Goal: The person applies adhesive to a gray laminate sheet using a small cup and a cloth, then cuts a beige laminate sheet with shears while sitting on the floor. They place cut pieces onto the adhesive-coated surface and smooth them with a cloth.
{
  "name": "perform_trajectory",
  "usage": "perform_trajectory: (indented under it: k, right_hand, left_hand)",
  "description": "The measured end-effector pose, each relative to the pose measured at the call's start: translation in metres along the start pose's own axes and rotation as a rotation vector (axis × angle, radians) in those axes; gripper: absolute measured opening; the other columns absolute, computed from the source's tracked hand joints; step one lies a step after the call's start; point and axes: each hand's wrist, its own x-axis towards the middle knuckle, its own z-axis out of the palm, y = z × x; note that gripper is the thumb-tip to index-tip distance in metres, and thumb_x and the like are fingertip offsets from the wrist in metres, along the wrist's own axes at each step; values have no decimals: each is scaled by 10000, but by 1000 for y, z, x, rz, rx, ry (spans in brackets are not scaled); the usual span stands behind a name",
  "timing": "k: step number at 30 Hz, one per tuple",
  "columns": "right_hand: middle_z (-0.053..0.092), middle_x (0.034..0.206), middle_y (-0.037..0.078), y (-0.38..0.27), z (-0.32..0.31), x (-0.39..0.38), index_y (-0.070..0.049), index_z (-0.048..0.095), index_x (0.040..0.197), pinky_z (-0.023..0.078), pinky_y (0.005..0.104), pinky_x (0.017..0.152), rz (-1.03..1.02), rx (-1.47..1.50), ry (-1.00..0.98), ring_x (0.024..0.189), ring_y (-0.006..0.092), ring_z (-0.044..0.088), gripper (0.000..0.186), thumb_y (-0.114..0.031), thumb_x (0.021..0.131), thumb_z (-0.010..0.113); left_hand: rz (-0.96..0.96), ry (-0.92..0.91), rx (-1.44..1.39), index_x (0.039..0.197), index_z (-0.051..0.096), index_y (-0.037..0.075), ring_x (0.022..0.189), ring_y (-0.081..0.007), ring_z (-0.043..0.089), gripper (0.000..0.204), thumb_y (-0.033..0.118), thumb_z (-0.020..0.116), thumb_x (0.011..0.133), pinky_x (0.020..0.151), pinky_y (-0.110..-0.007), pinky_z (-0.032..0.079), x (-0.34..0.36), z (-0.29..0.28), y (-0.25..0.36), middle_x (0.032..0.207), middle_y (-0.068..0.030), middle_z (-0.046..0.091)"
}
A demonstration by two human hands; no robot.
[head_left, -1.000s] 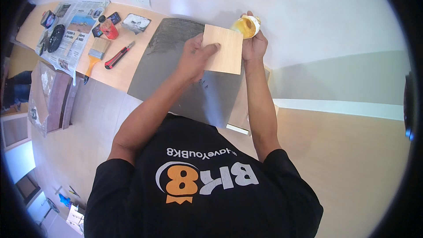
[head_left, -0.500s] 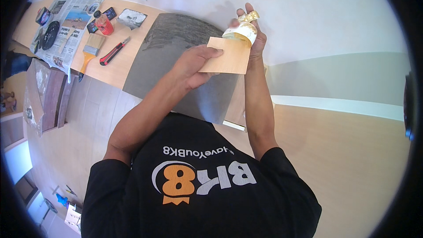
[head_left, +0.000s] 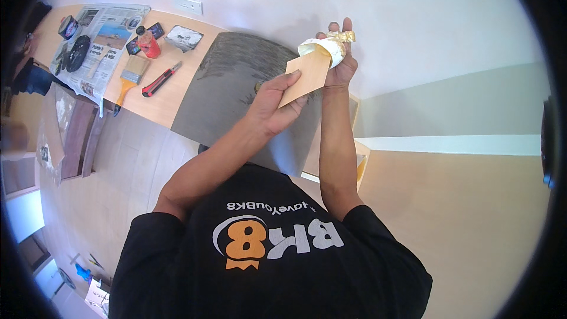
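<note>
In my left hand, a thin flat piece of light wood is pinched between thumb and fingers. Its far corner reaches into the mouth of a small white cup, which is tilted toward it. My right hand grips this cup from behind, some fingertips showing above it. A shiny, crumpled gold-coloured piece sits at the cup's far side by those fingers. Yellowish smears show in the cup; its depth is hidden by the wood. Below both hands lies a dark grey board with darker streaks.
Left of the board are a utility knife, a flat brush, a bottle with red liquid, a white-smeared plate and newspaper bearing a black round item. A wall socket sits behind. Dark clothing shows far left.
The wood piece has turned, and its corner has gone from in front of the cup into its mouth. My left hand has shifted right and slightly down in the picture.
</note>
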Motion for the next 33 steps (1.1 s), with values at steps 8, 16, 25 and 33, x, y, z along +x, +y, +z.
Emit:
perform_trajectory:
  k: [8, 16, 25, 33]
  right_hand:
    - [580, 1338, 120, -5, 10, -9, -115, 452, 1487, 534, 525, 1030, -80, -169, 169, 1191, 351, 618, 540, -99, 982, 641]
    - [604, 1318, 165, -5, 22, -17, -11, 410, 1467, 500, 425, 1075, -33, -400, 391, 1229, 271, 602, 476, -133, 1037, 573]
    - [650, 1241, 133, 5, 25, -17, 23, 500, 1397, 590, 385, 936, 34, -624, 478, 1108, 226, 670, 408, -171, 1047, 581]
    - [687, 1124, 97, 4, 44, -14, 33, 573, 1329, 615, 337, 840, 230, -710, 656, 994, 185, 695, 405, -225, 1023, 639]
  left_hand:
    - [160, -6, 48, 1280, 560, 7, 1047, -226, 692, 303, 123, 624, 1008, 841, -327, 616, -10, 8, -6, 1147, -120, 671]
    - [426, 141, 732, 1294, 559, -10, 1019, -209, 707, 335, 104, 645, 990, 910, -377, 602, -8, 0, 21, 1186, -133, 680]
    - [539, 110, 765, 1279, 552, -45, 1004, -198, 705, 360, 81, 670, 963, 872, -339, 592, -11, 4, 39, 1160, -143, 682]
    - [617, 51, 964, 1267, 608, -63, 1028, -167, 687, 331, 62, 659, 964, 912, -322, 556, -8, 0, 53, 1159, -131, 703]
